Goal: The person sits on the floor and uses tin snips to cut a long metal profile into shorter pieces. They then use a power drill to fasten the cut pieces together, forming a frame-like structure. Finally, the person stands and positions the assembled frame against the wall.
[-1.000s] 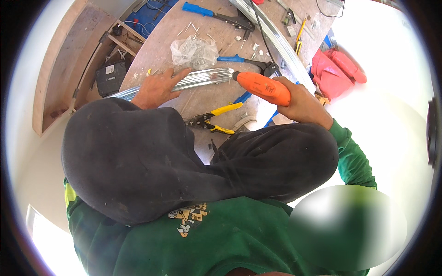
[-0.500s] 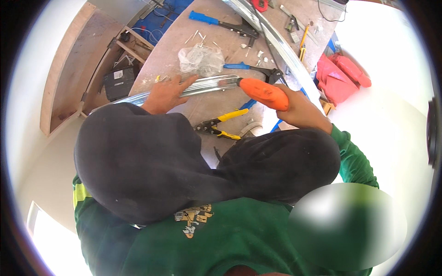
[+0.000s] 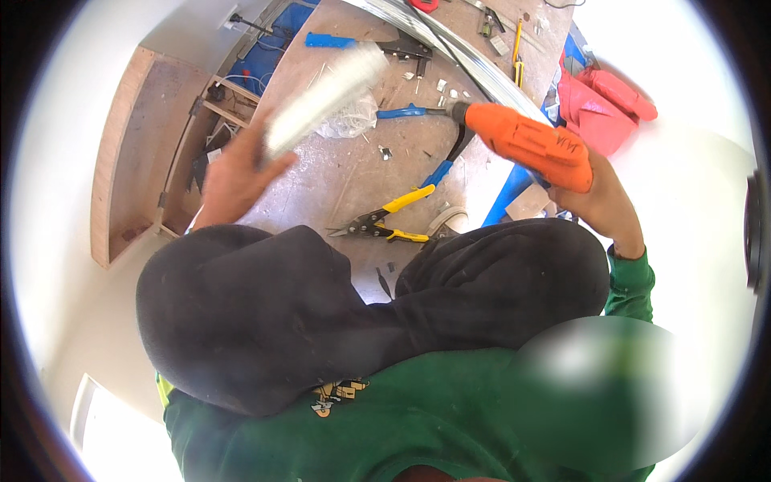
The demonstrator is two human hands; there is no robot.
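My left hand is closed round one end of a shiny metal profile, raised at a slant and smeared by motion. Behind it lies a crumpled clear plastic bag. In my right hand is an orange power drill, its dark chuck pointing left, apart from the profile. Below the chuck and to the left, snips with yellow handles rest open on the work board. A blue-handled tool lies beneath the drill's tip, partly hidden by it.
Another blue-handled tool lies at the far side. A long metal channel crosses the board at the back right, near a yellow pencil-like tool. Small scraps are scattered about. A red bag sits right, a wooden box left.
The profile has come up off the board, its far end swinging up and away in my left hand. My right hand has drawn the drill to the right, away from the profile's end.
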